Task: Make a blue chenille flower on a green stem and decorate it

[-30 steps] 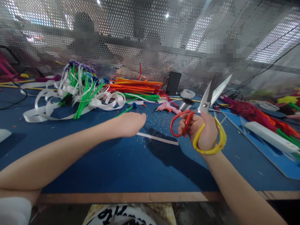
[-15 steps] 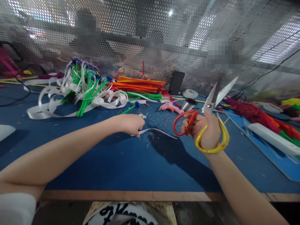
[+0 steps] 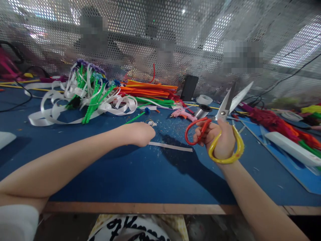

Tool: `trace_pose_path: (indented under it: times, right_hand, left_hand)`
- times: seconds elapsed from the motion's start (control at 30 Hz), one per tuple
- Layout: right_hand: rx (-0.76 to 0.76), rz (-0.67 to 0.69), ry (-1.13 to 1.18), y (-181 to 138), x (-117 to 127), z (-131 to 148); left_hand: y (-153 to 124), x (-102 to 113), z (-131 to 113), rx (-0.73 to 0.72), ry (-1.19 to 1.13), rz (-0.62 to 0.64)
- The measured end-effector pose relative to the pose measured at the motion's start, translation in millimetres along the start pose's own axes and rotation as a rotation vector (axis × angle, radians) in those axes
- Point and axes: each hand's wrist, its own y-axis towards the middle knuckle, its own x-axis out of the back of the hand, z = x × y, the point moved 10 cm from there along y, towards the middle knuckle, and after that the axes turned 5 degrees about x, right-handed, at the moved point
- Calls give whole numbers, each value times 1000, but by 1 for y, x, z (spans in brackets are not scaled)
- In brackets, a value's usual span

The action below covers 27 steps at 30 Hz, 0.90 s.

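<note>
My right hand (image 3: 220, 140) grips a pair of scissors (image 3: 223, 113) with one red and one yellow handle. The scissors' blades are spread and point up, away from me. Low over the blue tabletop (image 3: 120, 177), my left hand (image 3: 144, 134) is closed, its fingertips hidden behind the back of the hand. From beneath it a short strip of white ribbon (image 3: 173, 147) runs right, lying almost straight. Just beyond the hand is a small white snowflake-like piece (image 3: 152, 123). A green stem with a blue tip (image 3: 140, 116) lies behind it.
Green stems with white ribbons (image 3: 87, 93) are heaped at the back left, beside orange pipe cleaners (image 3: 147, 90). A pink glue gun (image 3: 184, 114), a spool (image 3: 202, 111) and a phone (image 3: 189, 88) sit centre back. A red bundle (image 3: 271, 122) and white box (image 3: 293, 147) are at right.
The ribbon strip has gone from a raised curve to nearly straight on the table. My left hand has turned slightly, hiding its fingertips. The scissors have hardly moved.
</note>
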Motion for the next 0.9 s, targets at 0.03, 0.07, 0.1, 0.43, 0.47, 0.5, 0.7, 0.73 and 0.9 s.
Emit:
trace_pose_path:
  times: [0.03,0.07,0.1,0.43,0.47,0.5,0.7,0.73,0.9]
  right_hand:
    - [4,-1,2,0,0,1]
    - [9,-2,2,0,1,1]
    - [15,-3,2,0,1,2]
    - [37,-15,3,3,3,0]
    - [37,-16,4,4,3,-1]
    - [36,-16,4,4,3,-1]
    - [34,-16,11,3,1,-2]
    - [33,-16,9,3,1,-2]
    - [34,-24,6,3,2,-3]
  left_hand:
    - [-2,1,-2,-9,13,-13]
    - [-4,1,-5,-19,26,-22]
    - [-5,1,-8,-25,39,-27]
    - [0,-3,-38,-35,147,-150]
    - [0,-5,-41,-49,149,-166]
    - [1,-6,-44,-65,144,-175]
    - [4,-5,-50,-125,101,-282]
    - [5,-5,-51,-127,105,-292]
    - [12,-2,-43,-106,85,-271]
